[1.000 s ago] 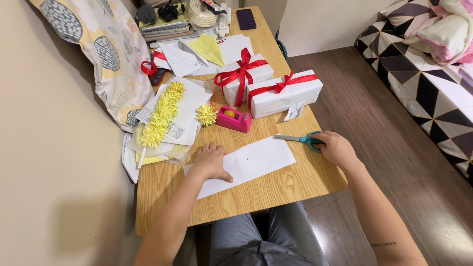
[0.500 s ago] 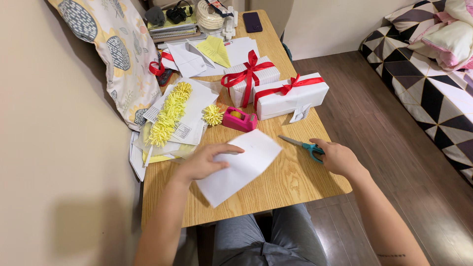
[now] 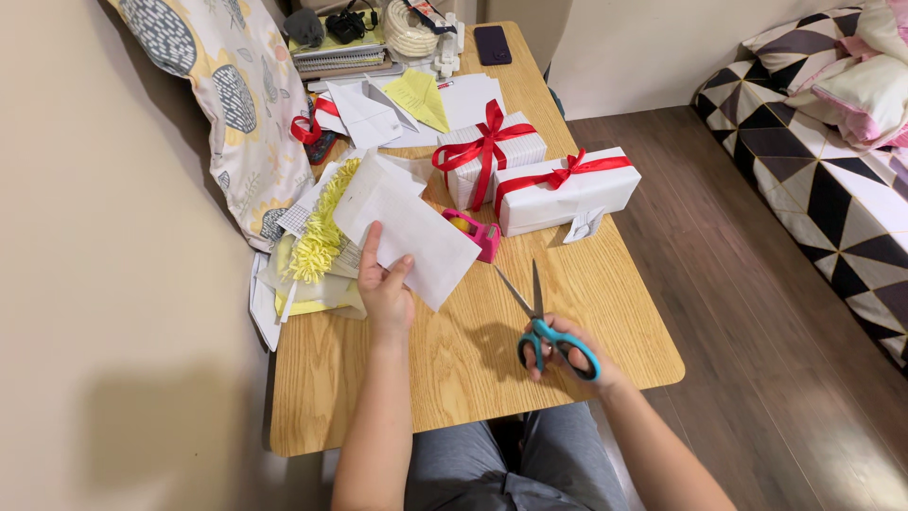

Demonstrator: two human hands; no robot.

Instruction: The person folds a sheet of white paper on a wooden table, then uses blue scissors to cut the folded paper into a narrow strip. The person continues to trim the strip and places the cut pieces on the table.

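Both forearms are bare, with no sleeves, watch or rings showing. The left hand (image 3: 386,289) and right hand (image 3: 567,352) are ungloved. Grey trousers (image 3: 511,468) cover the legs.

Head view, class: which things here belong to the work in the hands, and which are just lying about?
In hand:
left hand holding white paper sheet
right hand holding teal-handled scissors, blades open

Lying about:
two ribboned gift boxes
pink tape dispenser
yellow fringe
phone

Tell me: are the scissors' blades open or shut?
Open: the scissors in the right hand show two blades spread in a V.
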